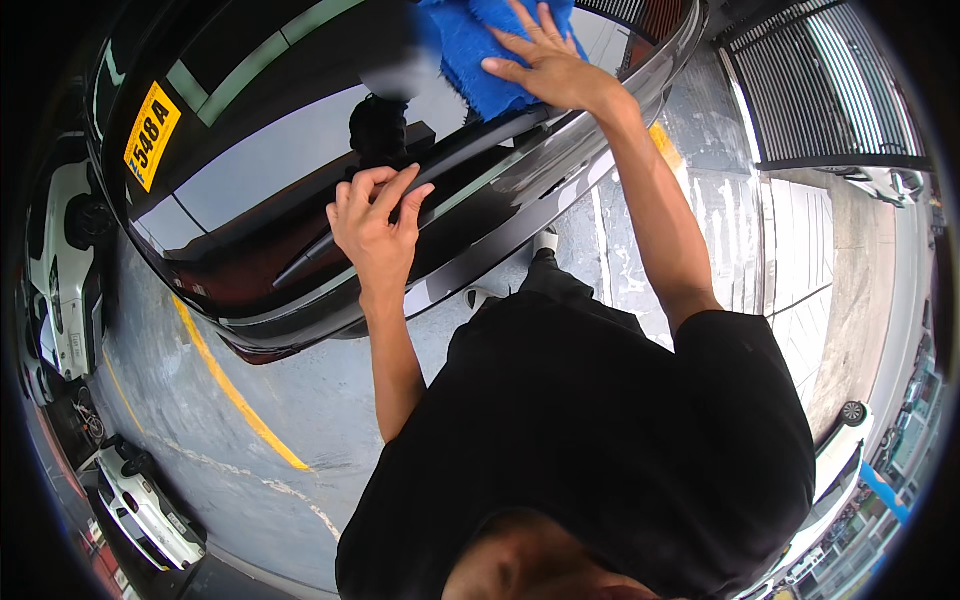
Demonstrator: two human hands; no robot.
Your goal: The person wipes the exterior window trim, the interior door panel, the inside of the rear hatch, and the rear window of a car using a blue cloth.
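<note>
My right hand [544,64] lies with spread fingers on top of a blue microfiber cloth [480,67], which rests on the dark glass of a black car [292,150] near the top edge. My left hand [379,217] is over the lower part of the glass, fingers bent and parted, with nothing visible between them. Beneath and beside it runs a black window wiper [300,262]; whether the fingertips touch it cannot be told. A yellow sticker [152,136] bearing writing is on the glass at the left. The glass reflects a dark head shape and the sky.
The car's bumper [480,262] curves close before my body, with my shoes beside it. Painted concrete floor [330,397] with a yellow line [240,405] lies at the left. White cars [146,510] stand farther off, and a slatted metal gate [817,97] is at the upper right.
</note>
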